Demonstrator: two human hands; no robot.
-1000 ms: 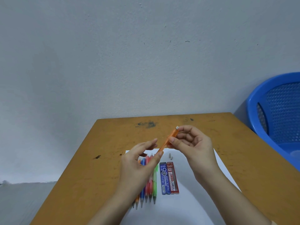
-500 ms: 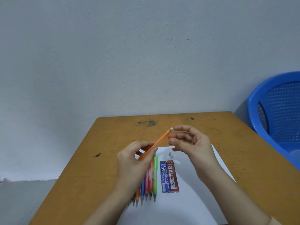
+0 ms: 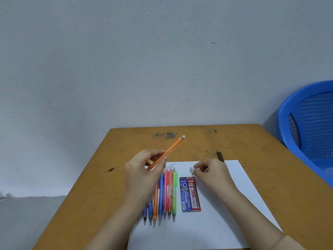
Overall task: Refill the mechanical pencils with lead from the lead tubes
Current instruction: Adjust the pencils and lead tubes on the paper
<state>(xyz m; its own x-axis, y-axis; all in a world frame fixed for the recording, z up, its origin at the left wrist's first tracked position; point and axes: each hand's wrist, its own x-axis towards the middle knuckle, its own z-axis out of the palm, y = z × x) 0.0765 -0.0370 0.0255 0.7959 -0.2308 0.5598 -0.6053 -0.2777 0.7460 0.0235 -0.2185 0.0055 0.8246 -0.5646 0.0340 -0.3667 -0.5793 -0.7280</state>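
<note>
Since the earlier frame the right hand point(image 3: 214, 175) had left the orange plastic mechanical pencil point(image 3: 173, 148) and come down to the white sheet of paper point(image 3: 243, 195). The left hand point(image 3: 142, 172) alone now kept the pencil aloft.

Left hand: fingers and thumb curled round the lower part of the orange barrel, held above the brown wooden counter point(image 3: 252, 141) at the sheet's far left corner. The pencil's long axis ran on a slant, low at the left hand and rising to the far right. Its white eraser end point(image 3: 183, 136) pointed up and away toward the wall; the writing tip was hidden behind the hand. The pencil was well apart from the right hand.

Right hand: low over the paper, fingers curled, with thumb and forefinger tips at a small grey cap point(image 3: 191, 169) lying on the sheet. Whether the cap was actually pinched could not be determined.

On the sheet, a row of coloured mechanical pencils point(image 3: 166, 193) lay parallel, partly under the left hand, tips toward the person. Just right of them a blue lead tube point(image 3: 185, 193) and a red lead tube point(image 3: 195, 193) lay side by side, touching, long axes parallel to the pencils, on the near side of the right fingertips.

A brown stick-like item point(image 3: 220, 156) lay on the counter behind the right hand, partly hidden. A blue perforated plastic chair point(image 3: 306, 123) stood to the right.
</note>
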